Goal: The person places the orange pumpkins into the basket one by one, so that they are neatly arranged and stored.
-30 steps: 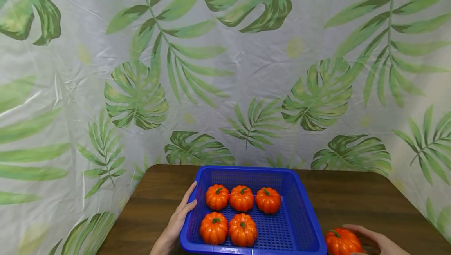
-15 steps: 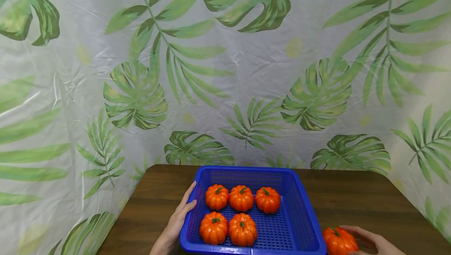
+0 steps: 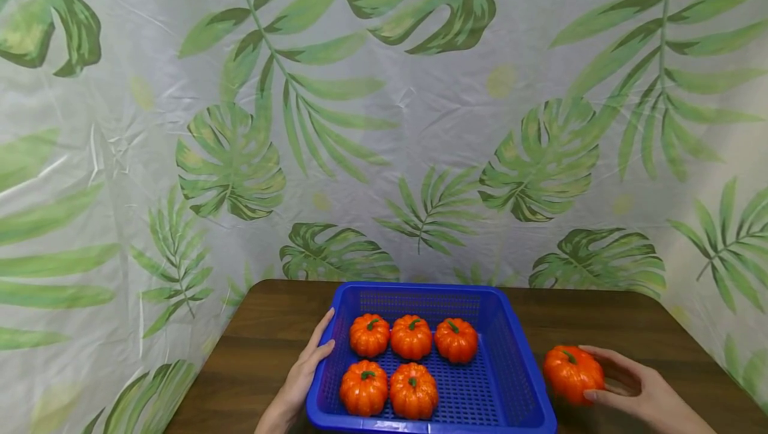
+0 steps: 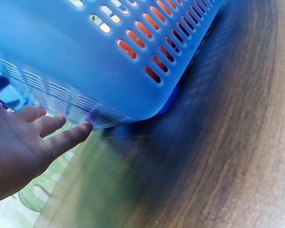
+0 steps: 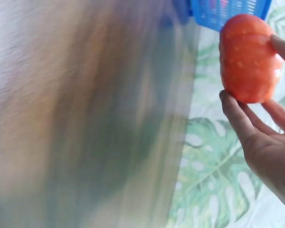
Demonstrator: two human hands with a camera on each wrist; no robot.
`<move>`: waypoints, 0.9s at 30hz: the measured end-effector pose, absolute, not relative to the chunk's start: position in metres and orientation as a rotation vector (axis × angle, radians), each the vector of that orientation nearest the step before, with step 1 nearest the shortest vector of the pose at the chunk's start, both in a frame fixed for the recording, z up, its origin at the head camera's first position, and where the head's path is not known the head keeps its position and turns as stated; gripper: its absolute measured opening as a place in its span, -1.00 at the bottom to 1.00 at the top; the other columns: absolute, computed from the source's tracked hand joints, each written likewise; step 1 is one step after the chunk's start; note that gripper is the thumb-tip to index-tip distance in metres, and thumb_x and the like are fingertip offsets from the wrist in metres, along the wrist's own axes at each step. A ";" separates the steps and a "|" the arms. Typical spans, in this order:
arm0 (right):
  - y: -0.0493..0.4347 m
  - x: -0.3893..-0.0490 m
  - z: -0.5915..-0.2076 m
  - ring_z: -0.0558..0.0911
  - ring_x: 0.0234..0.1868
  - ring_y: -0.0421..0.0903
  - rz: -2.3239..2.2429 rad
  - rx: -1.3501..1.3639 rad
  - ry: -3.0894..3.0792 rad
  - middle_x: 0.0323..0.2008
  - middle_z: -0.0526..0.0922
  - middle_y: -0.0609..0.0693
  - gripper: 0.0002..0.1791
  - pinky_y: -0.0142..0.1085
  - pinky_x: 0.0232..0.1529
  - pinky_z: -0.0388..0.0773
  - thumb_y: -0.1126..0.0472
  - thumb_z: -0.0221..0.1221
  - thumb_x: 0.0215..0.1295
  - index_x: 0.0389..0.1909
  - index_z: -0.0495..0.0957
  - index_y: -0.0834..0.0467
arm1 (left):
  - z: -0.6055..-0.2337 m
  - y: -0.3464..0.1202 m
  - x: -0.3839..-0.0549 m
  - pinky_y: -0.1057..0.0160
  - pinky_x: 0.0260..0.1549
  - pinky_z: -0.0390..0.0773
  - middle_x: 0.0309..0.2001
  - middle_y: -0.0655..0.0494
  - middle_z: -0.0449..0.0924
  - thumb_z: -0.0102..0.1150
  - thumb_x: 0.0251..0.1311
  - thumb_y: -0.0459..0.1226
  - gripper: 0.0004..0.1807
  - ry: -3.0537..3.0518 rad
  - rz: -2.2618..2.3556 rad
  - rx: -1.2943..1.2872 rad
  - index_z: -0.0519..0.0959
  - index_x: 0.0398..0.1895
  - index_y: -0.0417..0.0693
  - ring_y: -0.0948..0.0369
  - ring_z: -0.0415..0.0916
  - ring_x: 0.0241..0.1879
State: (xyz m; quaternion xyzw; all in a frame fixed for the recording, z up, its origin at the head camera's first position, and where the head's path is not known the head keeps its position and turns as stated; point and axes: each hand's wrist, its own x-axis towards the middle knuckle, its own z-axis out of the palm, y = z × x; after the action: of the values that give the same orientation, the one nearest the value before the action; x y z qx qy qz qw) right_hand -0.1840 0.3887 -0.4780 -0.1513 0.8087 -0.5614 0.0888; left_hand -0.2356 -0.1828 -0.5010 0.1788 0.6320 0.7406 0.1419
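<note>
In the head view my right hand [image 3: 645, 387] grips a small orange pumpkin [image 3: 571, 374] with a green stem, just off the right side of a blue plastic basket [image 3: 531, 361]. The right wrist view shows thumb and fingers on opposite sides of this pumpkin [image 5: 249, 61], which is raised over the table. My left hand [image 3: 299, 375] lies along the basket's left side, fingers extended against it. From the left wrist, its fingers [image 4: 69, 138] touch the slotted outer wall [image 4: 85, 57]. Several like pumpkins stand inside the basket, three in the back row [image 3: 411, 338] and two in front [image 3: 414, 391].
The basket stands on a dark wooden table [image 3: 600, 321] with rounded back corners. Behind the table hangs a pale, leaf-printed sheet [image 3: 432, 121]. Inside the basket, bare slotted floor [image 3: 474, 394] shows at the front right.
My right hand has moved the held pumpkin upward and slightly left in the head view, close beside the basket's right rim. The left hand, basket and pumpkins inside stay put.
</note>
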 end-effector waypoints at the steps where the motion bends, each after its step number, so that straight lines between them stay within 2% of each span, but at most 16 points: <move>1: 0.385 -0.184 -0.474 0.52 0.15 -0.61 -1.654 -0.420 2.466 0.17 0.52 -0.65 -0.35 -0.40 -0.02 0.67 0.36 0.15 0.50 0.54 0.20 0.31 | -0.501 -0.183 -0.236 0.15 0.40 0.31 0.70 -0.10 -0.41 -0.37 0.69 -0.12 -0.34 1.824 2.137 0.518 -0.28 0.70 0.25 -0.20 -0.25 0.62; 4: 0.373 -0.186 -0.464 0.52 0.14 -0.62 -1.628 -0.365 2.578 0.16 0.53 -0.64 -0.34 -0.39 -0.05 0.67 0.32 0.18 0.49 0.52 0.21 0.36 | -0.500 -0.183 -0.235 0.16 0.41 0.29 0.70 -0.09 -0.42 -0.38 0.69 -0.11 -0.34 1.826 2.134 0.522 -0.29 0.71 0.25 -0.18 -0.27 0.63; 10: 0.357 -0.193 -0.447 0.58 0.10 -0.54 -1.614 -0.329 2.689 0.14 0.55 -0.61 -0.34 -0.34 -0.09 0.68 0.27 0.24 0.46 0.51 0.28 0.24 | -0.499 -0.184 -0.235 0.15 0.42 0.27 0.70 -0.09 -0.43 -0.39 0.69 -0.10 -0.34 1.835 2.131 0.526 -0.30 0.71 0.25 -0.17 -0.29 0.63; 15: 0.350 -0.196 -0.437 0.58 0.09 -0.55 -1.568 -0.314 2.748 0.11 0.59 -0.57 -0.35 -0.35 -0.09 0.67 0.20 0.25 0.47 0.50 0.31 0.19 | -0.498 -0.185 -0.235 0.10 0.44 0.25 0.71 -0.09 -0.42 -0.38 0.69 -0.09 -0.34 1.843 2.125 0.526 -0.30 0.71 0.26 -0.17 -0.28 0.63; 27: 0.320 -0.209 -0.427 0.64 0.14 -0.39 -1.713 -0.588 2.590 0.23 0.61 -0.42 -0.38 -0.33 -0.04 0.68 0.37 0.22 0.44 0.49 0.34 0.23 | -0.500 -0.183 -0.235 0.13 0.42 0.28 0.70 -0.09 -0.43 -0.40 0.69 -0.11 -0.34 1.816 2.130 0.523 -0.31 0.70 0.26 -0.19 -0.28 0.63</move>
State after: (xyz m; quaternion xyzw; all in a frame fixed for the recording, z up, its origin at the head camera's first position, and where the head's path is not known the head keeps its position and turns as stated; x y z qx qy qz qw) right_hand -0.2089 0.3204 -0.4269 -0.1862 0.8195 -0.5419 -0.0094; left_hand -0.2346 -0.1834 -0.4995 0.1818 0.6310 0.7398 0.1466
